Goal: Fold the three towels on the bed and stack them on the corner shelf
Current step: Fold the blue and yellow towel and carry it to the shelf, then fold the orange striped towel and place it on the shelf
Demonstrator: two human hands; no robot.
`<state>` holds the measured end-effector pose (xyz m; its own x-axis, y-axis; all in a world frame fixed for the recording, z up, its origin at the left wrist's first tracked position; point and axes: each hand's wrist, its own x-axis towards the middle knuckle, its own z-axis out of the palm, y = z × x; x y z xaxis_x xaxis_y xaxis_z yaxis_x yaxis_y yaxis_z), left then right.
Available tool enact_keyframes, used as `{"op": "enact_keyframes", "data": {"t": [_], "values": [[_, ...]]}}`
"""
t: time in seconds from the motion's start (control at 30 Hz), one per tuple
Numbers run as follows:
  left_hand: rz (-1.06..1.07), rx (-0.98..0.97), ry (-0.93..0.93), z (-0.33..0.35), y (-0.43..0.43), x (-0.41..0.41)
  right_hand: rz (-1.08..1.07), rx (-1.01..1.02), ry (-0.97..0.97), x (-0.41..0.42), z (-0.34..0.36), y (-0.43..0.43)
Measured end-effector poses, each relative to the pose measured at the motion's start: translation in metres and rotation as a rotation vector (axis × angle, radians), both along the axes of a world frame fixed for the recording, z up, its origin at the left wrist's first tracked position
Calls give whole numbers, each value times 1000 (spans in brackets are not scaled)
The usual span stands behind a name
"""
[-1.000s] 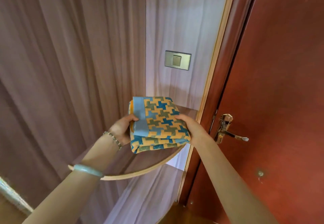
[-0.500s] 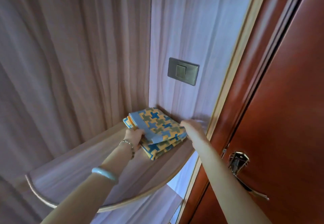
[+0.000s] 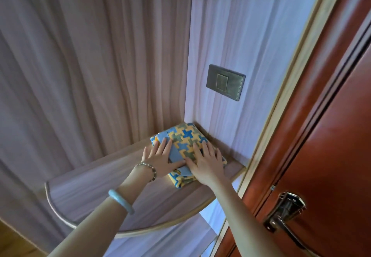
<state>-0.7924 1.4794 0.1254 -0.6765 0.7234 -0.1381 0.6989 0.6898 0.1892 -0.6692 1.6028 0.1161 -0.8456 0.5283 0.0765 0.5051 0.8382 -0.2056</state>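
Note:
A folded towel with a yellow, blue and green pattern and a light blue band lies on the wooden corner shelf, tucked into the back corner where the two walls meet. My left hand lies flat on the towel's left part, fingers straight. My right hand presses flat on its right part, fingers spread. The towel's near edge shows several folded layers. The hands hide much of its top.
A metal wall switch sits on the right wall above the shelf. A red-brown door with a metal lever handle stands close on the right. The shelf's curved front rim runs left.
The towel went from being held above the shelf to lying in its back corner. Both hands moved from its sides onto its top and now press it flat.

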Motion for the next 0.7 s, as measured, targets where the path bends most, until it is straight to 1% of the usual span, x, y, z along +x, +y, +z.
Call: {"op": "enact_keyframes", "data": {"t": [0.13, 0.2, 0.3, 0.4, 0.43, 0.53, 0.63, 0.7], "values": [[-3, 57, 4, 2, -2, 1, 7, -104, -126, -3, 17, 2], [-16, 127, -19, 8, -7, 0, 7, -122, -142, -4, 33, 1], [-1, 313, -73, 22, -33, 5, 65, -137, -13, -4, 59, -23], [13, 508, -194, 37, -80, 6, 215, -185, 123, -6, 84, -70], [-3, 565, -204, 43, -100, 6, 263, -222, 164, -8, 90, -87], [26, 777, -229, 55, -170, 5, 415, -433, 306, -18, 100, -146], [170, 1048, -240, 63, -255, 15, 580, -631, 468, -30, 103, -218], [275, 1176, -224, 67, -316, 26, 651, -777, 532, -37, 103, -268]]}}
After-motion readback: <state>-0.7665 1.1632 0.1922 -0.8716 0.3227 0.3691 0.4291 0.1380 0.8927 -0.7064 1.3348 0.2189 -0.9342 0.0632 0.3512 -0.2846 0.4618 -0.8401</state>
